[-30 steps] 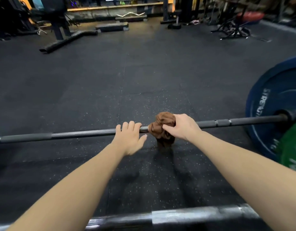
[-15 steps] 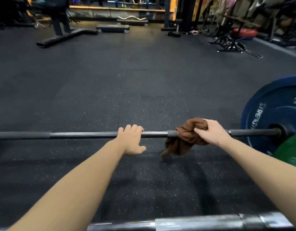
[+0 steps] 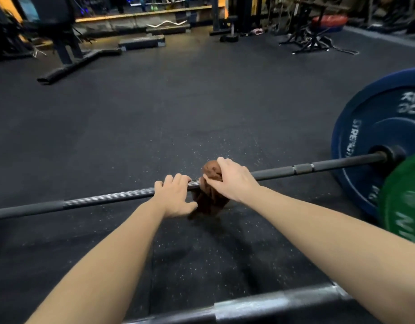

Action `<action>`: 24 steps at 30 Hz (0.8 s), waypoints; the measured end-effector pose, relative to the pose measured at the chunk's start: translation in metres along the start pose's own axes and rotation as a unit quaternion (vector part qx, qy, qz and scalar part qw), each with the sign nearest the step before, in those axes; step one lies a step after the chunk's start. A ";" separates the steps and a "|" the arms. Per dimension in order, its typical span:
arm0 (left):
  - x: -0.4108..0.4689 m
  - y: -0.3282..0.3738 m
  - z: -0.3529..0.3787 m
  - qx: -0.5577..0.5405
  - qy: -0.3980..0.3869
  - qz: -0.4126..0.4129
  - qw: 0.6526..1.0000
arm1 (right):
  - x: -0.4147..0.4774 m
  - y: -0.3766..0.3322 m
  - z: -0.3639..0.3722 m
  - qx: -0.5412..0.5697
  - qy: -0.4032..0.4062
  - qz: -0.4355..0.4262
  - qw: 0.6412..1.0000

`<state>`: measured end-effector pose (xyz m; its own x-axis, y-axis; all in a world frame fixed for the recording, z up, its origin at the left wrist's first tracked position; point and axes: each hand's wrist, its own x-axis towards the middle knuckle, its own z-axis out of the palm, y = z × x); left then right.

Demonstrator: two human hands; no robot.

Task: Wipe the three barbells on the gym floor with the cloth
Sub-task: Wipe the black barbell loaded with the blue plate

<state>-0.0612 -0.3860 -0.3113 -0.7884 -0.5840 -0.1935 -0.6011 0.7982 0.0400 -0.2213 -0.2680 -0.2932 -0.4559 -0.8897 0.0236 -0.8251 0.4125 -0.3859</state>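
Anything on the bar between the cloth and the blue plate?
Nothing visible: the bar runs bare from the cloth to the blue plate. On the other side, the left hand grips the bar beside the cloth.

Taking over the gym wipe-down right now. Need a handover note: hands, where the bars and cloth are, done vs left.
Hands: the left hand has its fingers curled over the far barbell near mid-shaft. The right hand grips the brown cloth, bunched round the same bar just beside the left hand.
Things: the far barbell lies on the floor with a blue plate at its right end. The near barbell lies closest to the camera. No third bar is in view.
Done: the cloth is on the far bar; how much is wiped cannot be told.
Left: finish that bar, then the other two.
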 end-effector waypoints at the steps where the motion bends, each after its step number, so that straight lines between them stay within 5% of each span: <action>1: 0.000 0.000 -0.001 -0.003 -0.002 -0.003 1.000 | 0.000 0.004 -0.002 0.008 -0.005 -0.005 1.000; 9: 0.000 0.001 0.001 0.004 -0.004 -0.011 1.000 | -0.014 0.072 -0.033 0.045 -0.001 -0.041 0.998; 15: -0.001 0.000 0.004 0.004 0.020 0.007 1.000 | -0.033 0.139 -0.057 0.033 0.060 0.031 0.997; 19: 0.001 -0.001 0.007 0.015 0.033 0.012 0.999 | -0.028 0.121 -0.040 0.013 0.079 0.073 0.994; 24: 0.001 -0.001 0.006 0.027 0.024 0.005 0.999 | -0.004 0.077 -0.029 -0.053 -0.020 0.058 0.997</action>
<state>-0.0605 -0.3867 -0.3171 -0.8005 -0.5814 -0.1456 -0.5861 0.8101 -0.0122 -0.2925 -0.2266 -0.2965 -0.5389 -0.8407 -0.0533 -0.7989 0.5301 -0.2843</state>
